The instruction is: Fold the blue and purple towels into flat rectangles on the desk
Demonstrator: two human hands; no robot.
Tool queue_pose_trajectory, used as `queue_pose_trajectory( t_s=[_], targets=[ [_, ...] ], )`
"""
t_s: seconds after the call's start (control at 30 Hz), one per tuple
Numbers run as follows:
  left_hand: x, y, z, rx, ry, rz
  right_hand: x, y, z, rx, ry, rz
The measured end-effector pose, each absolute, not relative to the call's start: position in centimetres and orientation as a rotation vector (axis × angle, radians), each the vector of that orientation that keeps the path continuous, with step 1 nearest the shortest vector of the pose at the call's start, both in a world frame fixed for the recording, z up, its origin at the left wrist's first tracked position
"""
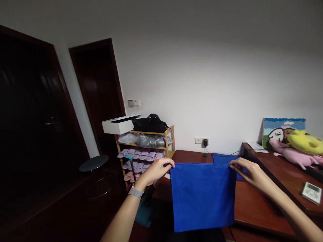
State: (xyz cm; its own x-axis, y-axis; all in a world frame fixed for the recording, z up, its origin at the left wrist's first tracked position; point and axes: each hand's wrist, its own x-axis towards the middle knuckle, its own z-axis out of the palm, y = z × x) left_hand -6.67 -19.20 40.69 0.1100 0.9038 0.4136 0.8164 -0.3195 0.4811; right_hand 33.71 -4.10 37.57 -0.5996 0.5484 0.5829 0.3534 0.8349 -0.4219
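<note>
A square blue cloth hangs stretched out in front of me, its stitched upper edge held level. At its upper left corner, my left hand pinches the fabric between thumb and fingers; a band circles that wrist. The upper right corner is gripped the same way by my right hand. The cloth's lower edge hangs free over the near part of the brown desk. Behind my right hand, another blue cloth lies on the desk, partly covered by the raised one.
A wooden rack left of the desk carries slippers, a black bag and a white box. A round stool stands by the doors. On the right raised desktop are plush toys and a small white digital device.
</note>
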Motion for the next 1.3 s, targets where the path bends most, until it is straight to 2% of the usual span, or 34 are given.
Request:
queue_pose_trajectory(
  t_s=[0.33,0.5,0.63,0.77,0.87,1.07,1.17,1.3],
  targets=[
    [-3.8,-19.5,39.8,2.247,1.611,1.085,37.2,-3.4,35.2,-0.812,-2.103,0.284],
    [0.5,-18.9,39.1,2.138,1.434,1.074,40.1,-0.5,34.0,-0.898,-1.980,-0.072],
    [2.9,-17.2,36.8,1.944,1.319,1.131,37.8,4.1,34.1,-1.004,-1.952,-0.316],
    [1.7,-14.1,31.6,1.757,1.375,1.196,28.8,9.7,34.6,-1.027,-2.132,-0.203],
    [-1.4,-11.5,25.2,1.528,1.424,1.265,18.6,12.6,33.3,-1.080,-2.361,0.052],
    [-9.7,-8.9,10.9,1.134,1.750,1.230,1.3,11.2,23.8,-1.009,-2.585,0.282],
    [-13.1,-9.4,7.4,1.136,1.960,1.154,0.0,8.1,17.8,-0.974,-2.641,0.377],
    [-16.0,-10.3,6.4,1.156,2.093,1.119,6.4,5.5,10.5,-1.039,-2.634,0.400]
  ],
)
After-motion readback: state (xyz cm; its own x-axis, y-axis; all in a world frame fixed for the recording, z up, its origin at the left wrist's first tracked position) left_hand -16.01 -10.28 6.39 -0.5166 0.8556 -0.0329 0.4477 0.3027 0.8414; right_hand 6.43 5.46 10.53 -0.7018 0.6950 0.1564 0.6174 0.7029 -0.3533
